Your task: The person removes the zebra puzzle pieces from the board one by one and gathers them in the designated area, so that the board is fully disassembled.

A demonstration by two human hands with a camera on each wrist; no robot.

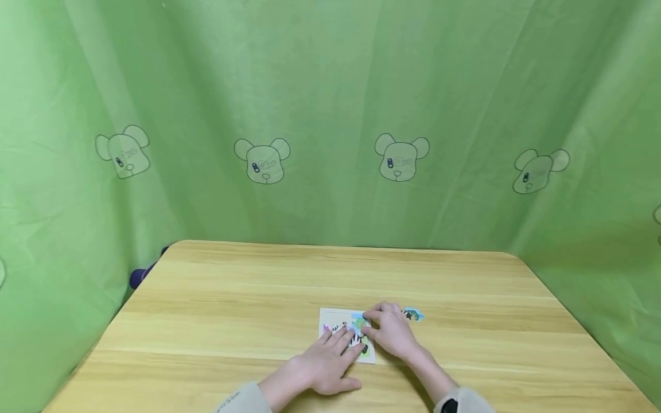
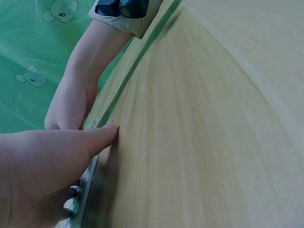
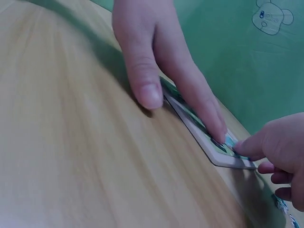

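A small flat picture puzzle with a pale frame and zebra pictures lies on the table. My left hand is spread flat over its lower part, fingers straight and thumb out on the bare wood. At the upper right of the board, my right hand has its bent thumb and forefinger on a green and blue puzzle piece; its other fingers are curled beside the board. Part of the picture is hidden under both hands. Just beyond the right hand lies a loose puzzle piece, partly covered.
The wooden table stretches out around the puzzle. Green curtains with bear-head drawings hang behind it and at both sides. A dark purple object shows past the table's left edge.
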